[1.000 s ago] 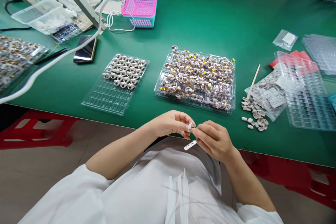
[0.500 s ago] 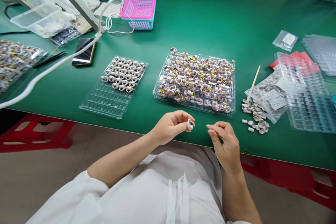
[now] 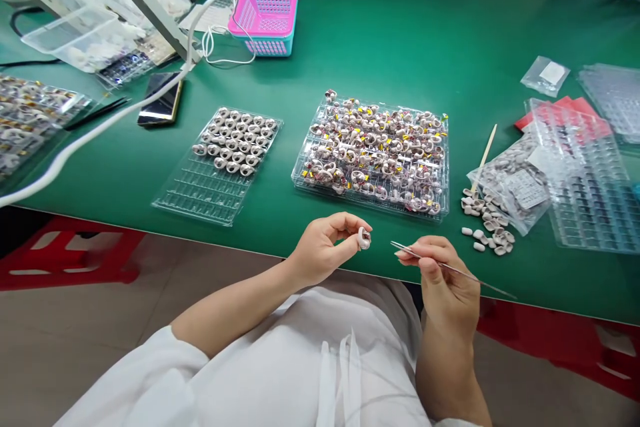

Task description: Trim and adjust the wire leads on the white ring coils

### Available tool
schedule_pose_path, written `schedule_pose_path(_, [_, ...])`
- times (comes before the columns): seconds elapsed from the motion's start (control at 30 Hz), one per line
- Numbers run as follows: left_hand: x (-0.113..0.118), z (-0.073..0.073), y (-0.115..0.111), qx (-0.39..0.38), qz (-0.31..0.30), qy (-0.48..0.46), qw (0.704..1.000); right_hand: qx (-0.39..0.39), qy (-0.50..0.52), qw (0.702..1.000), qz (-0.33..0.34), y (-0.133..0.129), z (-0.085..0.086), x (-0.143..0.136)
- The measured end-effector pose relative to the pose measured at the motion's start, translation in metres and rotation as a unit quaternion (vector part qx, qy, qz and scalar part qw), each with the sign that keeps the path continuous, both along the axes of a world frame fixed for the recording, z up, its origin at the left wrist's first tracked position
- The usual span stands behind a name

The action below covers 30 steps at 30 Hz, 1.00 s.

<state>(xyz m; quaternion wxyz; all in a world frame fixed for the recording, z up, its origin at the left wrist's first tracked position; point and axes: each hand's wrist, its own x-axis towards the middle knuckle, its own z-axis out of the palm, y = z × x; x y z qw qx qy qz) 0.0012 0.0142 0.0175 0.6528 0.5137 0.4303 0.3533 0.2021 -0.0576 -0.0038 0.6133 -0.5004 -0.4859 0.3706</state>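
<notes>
Between thumb and fingers, my left hand point(image 3: 327, 247) pinches a small white curved plastic housing point(image 3: 364, 238) with dark reddish parts inside it. My right hand point(image 3: 447, 277) is closed on a pair of thin metal tweezers point(image 3: 480, 282). The tweezers' tips point left, a short gap away from the housing. Just beyond my hands sits a stack of clear trays point(image 3: 373, 203) heaped with similar housings bearing red wires and yellow bits. A clear tray point(image 3: 195, 193) to the left holds neat rows of white housings point(image 3: 240, 137) in its far part.
Loose white caps point(image 3: 495, 233) lie beside a plastic bag of parts point(image 3: 525, 190) and a wooden stick point(image 3: 485, 153) on the right. Clear trays point(image 3: 590, 200) overlap that bag. A phone point(image 3: 160, 100), a white cable point(image 3: 100, 123) and a pink basket point(image 3: 265, 23) are at the left and back.
My right hand has shifted slightly right and turned, so the tweezers now show plainly with tips toward the left. My left hand stays nearly in place, still pinching the housing.
</notes>
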Motion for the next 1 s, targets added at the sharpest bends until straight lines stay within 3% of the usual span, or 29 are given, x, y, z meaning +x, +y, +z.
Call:
schedule_pose_path(0.27, [0.005,0.003,-0.004,0.02,0.015,0.009,1.0,0.047,0.031,0.998,0.012,-0.002,0.002,-0.026])
schedule_pose_path(1.0, [0.005,-0.001,-0.007,0.011,0.017,0.014,1.0,0.05,0.011,0.999,0.006,0.003,-0.008,-0.033])
